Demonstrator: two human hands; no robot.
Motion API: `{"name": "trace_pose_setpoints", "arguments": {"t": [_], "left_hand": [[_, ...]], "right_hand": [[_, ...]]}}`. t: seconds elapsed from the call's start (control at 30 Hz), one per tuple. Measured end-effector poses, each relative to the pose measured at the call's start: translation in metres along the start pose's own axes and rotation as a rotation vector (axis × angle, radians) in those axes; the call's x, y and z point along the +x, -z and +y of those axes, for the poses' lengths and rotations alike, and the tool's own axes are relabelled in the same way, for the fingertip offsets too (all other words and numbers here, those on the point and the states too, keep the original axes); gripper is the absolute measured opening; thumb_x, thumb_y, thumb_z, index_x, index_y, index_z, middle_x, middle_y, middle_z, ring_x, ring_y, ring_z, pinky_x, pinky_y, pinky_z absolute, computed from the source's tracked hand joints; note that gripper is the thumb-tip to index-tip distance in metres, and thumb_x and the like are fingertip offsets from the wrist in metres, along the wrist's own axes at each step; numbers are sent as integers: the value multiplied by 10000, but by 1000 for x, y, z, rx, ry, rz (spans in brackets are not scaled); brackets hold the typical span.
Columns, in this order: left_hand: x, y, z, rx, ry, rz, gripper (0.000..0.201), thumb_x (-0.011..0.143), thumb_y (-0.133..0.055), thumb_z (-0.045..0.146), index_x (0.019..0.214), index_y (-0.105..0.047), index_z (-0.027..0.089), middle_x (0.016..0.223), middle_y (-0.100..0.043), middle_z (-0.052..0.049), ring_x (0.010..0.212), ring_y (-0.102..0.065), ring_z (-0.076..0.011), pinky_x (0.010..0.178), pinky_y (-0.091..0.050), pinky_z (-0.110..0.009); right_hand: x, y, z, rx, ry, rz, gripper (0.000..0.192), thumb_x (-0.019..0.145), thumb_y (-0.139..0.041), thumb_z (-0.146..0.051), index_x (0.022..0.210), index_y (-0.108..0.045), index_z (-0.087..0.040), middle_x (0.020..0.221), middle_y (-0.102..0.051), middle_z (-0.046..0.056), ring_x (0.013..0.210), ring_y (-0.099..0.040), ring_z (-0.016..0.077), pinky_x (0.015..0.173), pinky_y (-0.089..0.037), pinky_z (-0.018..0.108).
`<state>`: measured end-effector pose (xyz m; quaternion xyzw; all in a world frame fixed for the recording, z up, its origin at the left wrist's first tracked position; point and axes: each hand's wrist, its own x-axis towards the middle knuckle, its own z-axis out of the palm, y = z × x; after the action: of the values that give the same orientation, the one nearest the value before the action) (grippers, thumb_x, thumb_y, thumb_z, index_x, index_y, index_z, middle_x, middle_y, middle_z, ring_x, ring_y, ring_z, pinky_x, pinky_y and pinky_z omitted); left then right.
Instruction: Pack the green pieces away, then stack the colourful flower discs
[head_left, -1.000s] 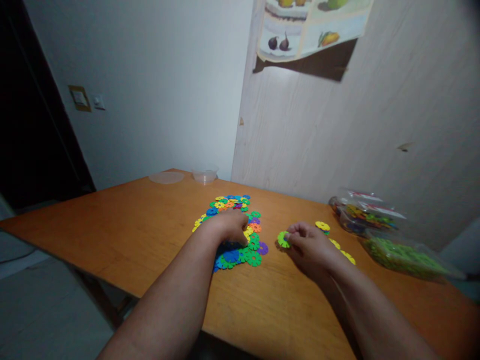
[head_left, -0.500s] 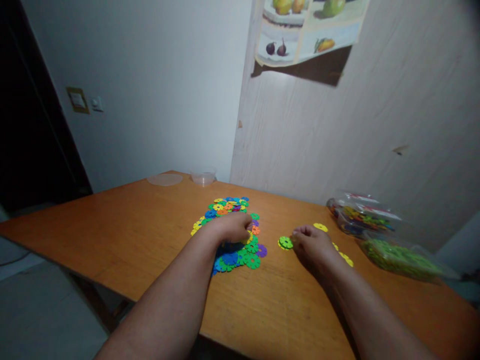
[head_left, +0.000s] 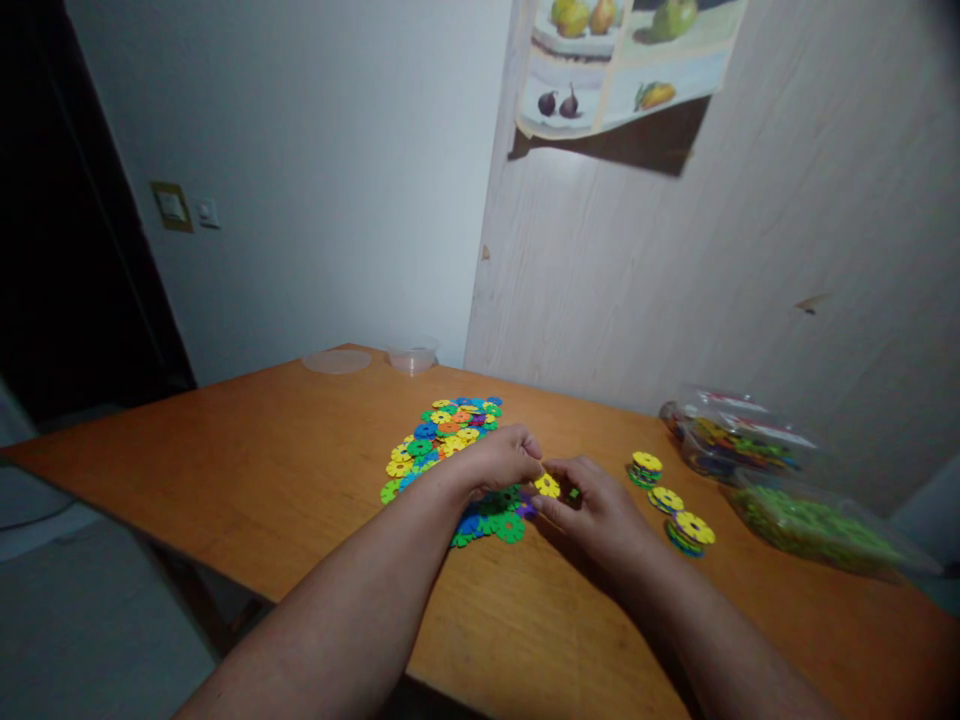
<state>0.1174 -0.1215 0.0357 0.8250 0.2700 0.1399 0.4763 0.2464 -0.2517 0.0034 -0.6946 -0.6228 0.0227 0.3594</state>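
A yellow notched plastic disc (head_left: 547,486) is between my two hands, just right of a loose pile of colourful notched discs (head_left: 448,443). My left hand (head_left: 504,462) reaches over the pile, fingers closed and their tips at the disc's upper left edge. My right hand (head_left: 592,498) has its thumb and fingers curved around the same disc from the right, at its edges. A bit of a green disc (head_left: 574,494) shows through the gap in my right hand. My left hand and wrist hide part of the pile.
Right of my right hand stand small disc stacks with yellow tops: a far stack (head_left: 646,464), a middle stack (head_left: 665,500) and a near stack (head_left: 691,530). Bags of colourful pieces (head_left: 739,440) and a green-filled bag (head_left: 814,520) lie beyond. A clear bowl (head_left: 412,358) and a lid (head_left: 336,361) sit at the back.
My left hand has moved right from the pile, bringing out a yellow disc. My right hand has shifted slightly left and spread its fingers around that disc. The view has turned slightly.
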Motion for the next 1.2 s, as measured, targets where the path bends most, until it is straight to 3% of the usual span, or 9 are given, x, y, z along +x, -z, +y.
{"name": "trace_pose_setpoints", "arguments": {"t": [0.1,0.17,0.3,0.43,0.6,0.8,1.2], "left_hand": [[5,4,-2,-69,-3,17,237,732,-617,194,965,-584,164,745,-605,20,647,-556,-110,530,-400,-199],[9,13,-6,-16,-26,103,192,741,-582,166,933,-597,159,733,-612,12,650,-557,-115,537,-388,-203],[14,37,-18,342,-96,341,93,761,-518,143,754,-608,167,727,-626,-20,697,-555,-147,574,-371,-241],[11,45,-24,635,-74,224,73,748,-595,222,779,-654,192,779,-667,-40,730,-585,-187,653,-420,-281],[6,36,-21,858,-95,140,270,721,-687,380,938,-716,221,1076,-682,-117,1040,-594,-315,865,-467,-398],[8,36,-22,872,-42,157,352,796,-620,380,1099,-674,211,1236,-637,-149,1156,-570,-328,951,-463,-425],[7,46,-22,843,18,167,275,787,-591,258,1049,-656,204,1140,-702,-127,1033,-652,-300,838,-508,-368]], "right_hand": [[0,1,7,-52,-38,64,309,821,-674,-387,1081,-694,-221,983,-674,70,876,-601,212,765,-443,310],[2,5,15,-127,-110,129,313,805,-669,-384,1063,-672,-207,995,-669,81,891,-599,226,758,-436,319],[8,16,39,-247,-248,118,323,792,-656,-424,1019,-665,-194,965,-666,92,856,-596,241,711,-422,336],[10,24,56,-257,-272,93,318,776,-666,-437,981,-679,-195,919,-678,89,813,-600,236,678,-416,333],[9,24,64,-244,-257,54,322,767,-671,-447,969,-682,-196,916,-697,90,784,-613,230,651,-419,325],[8,19,66,-243,-227,-38,328,762,-694,-487,926,-686,-203,880,-703,75,780,-622,224,654,-431,315],[10,4,62,-304,-225,7,450,776,-695,-511,1095,-680,-193,1028,-695,110,936,-647,253,771,-465,329]]}}
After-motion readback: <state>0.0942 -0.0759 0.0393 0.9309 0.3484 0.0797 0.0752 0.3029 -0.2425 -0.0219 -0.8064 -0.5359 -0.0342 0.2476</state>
